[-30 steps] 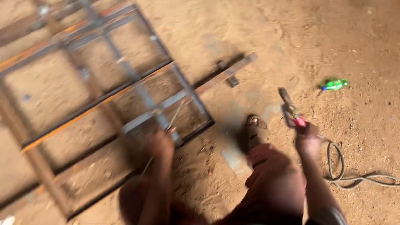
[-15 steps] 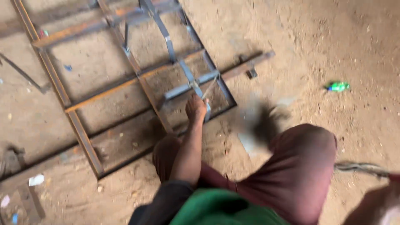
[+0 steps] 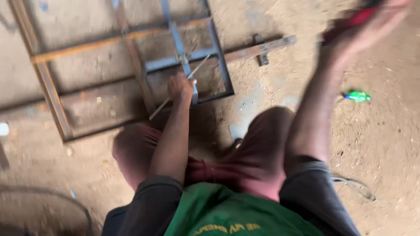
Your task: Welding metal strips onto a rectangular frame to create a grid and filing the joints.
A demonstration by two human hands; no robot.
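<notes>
Gripping a thin rod (image 3: 175,97), the left hand (image 3: 181,87) closes its fingers around it above the metal frame (image 3: 131,48) on the dirt floor (image 3: 380,131); the raised right hand (image 3: 363,32) clasps a red-handled tool (image 3: 354,19), blurred.

- The left hand (image 3: 181,87) is stretched forward and down, well ahead of the knees, with the fingers curled into a closed grip and the knuckles facing up.
- The left arm runs nearly straight from the dark sleeve at the shoulder out to the wrist, forearm bare.
- The right hand (image 3: 365,28) is raised high, close to the camera and blurred; its fingers look wrapped closed, but the blur hides the details.
- The right arm is bent at the elbow, the bare forearm rising steeply from the dark sleeve to the wrist.
- The two hands are well apart.
</notes>
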